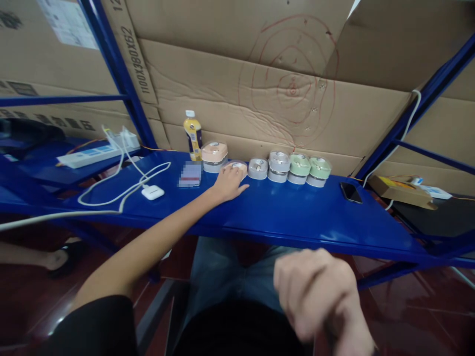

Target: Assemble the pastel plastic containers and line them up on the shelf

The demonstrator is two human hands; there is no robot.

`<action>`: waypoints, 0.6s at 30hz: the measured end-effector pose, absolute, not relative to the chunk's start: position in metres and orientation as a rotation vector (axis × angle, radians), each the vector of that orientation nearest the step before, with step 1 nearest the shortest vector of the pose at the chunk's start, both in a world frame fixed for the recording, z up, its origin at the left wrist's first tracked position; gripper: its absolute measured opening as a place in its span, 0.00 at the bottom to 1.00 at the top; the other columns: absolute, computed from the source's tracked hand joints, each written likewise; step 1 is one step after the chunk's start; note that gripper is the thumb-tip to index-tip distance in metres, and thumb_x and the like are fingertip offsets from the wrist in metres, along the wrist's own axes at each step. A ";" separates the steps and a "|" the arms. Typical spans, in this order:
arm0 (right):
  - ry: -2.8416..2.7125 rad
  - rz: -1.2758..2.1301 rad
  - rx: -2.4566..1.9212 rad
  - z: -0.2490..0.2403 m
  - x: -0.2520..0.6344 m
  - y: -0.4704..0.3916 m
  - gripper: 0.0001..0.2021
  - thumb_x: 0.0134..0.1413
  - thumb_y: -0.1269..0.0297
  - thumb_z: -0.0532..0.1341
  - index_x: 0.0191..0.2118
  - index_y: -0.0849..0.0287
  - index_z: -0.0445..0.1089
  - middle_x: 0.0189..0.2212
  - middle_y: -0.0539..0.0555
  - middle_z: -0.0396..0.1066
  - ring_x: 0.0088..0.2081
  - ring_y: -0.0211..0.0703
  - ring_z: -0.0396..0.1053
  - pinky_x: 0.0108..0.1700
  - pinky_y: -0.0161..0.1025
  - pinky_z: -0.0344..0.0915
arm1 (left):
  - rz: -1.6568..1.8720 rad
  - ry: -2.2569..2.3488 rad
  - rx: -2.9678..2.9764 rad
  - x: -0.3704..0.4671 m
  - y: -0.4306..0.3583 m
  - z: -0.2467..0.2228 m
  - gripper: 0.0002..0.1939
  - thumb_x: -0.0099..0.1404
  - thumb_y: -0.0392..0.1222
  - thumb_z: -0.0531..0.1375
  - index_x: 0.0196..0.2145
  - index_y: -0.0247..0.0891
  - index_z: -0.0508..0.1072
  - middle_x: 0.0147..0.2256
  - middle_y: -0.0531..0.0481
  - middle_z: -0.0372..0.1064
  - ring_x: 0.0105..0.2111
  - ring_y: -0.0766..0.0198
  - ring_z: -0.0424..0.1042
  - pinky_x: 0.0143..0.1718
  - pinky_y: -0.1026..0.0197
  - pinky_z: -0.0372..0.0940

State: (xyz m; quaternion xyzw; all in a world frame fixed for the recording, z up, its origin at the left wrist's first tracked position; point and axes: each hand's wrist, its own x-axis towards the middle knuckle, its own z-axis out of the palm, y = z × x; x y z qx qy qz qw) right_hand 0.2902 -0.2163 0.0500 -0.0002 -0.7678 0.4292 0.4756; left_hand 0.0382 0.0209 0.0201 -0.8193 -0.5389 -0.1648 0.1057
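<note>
My left hand reaches across the blue shelf and rests on a low container with a peach lid. Its fingers lie over the lid, while the thumb sticks out to the right, off the container. Left of it stands a taller peach container. On its right are a single grey container, a grey stack and two green-topped stacks in a row. Close to the camera, my right hand is raised in front of my lap, blurred, with fingers curled into a fist; whatever is inside is hidden.
A yellow drink bottle stands behind a blurred-out flat item. White cable and a white charger lie at left, near a power strip. A phone lies at right. Cardboard backs the shelf; blue posts flank it.
</note>
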 end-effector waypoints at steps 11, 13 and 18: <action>-2.384 0.219 -0.915 0.065 0.273 -0.032 0.45 0.49 0.42 0.78 0.69 0.55 0.69 0.68 0.67 0.67 0.71 0.69 0.65 0.69 0.64 0.66 | -0.800 -1.642 -2.698 0.022 -0.007 0.004 0.44 0.61 0.60 0.74 0.67 0.38 0.66 0.60 0.33 0.70 0.62 0.33 0.72 0.61 0.38 0.69; -2.546 0.202 -0.961 0.056 0.272 -0.009 0.57 0.42 0.37 0.80 0.74 0.57 0.62 0.75 0.71 0.58 0.76 0.76 0.56 0.72 0.68 0.61 | -0.931 -1.440 -2.904 0.033 0.004 0.002 0.49 0.55 0.61 0.77 0.67 0.40 0.67 0.60 0.35 0.71 0.63 0.34 0.72 0.63 0.39 0.69; -2.630 0.196 -1.067 0.037 0.279 0.016 0.62 0.44 0.39 0.80 0.78 0.61 0.55 0.67 0.76 0.68 0.66 0.77 0.70 0.64 0.68 0.69 | -1.243 -1.302 -3.139 0.066 0.028 -0.009 0.63 0.44 0.63 0.80 0.70 0.38 0.60 0.64 0.32 0.71 0.65 0.31 0.72 0.64 0.37 0.69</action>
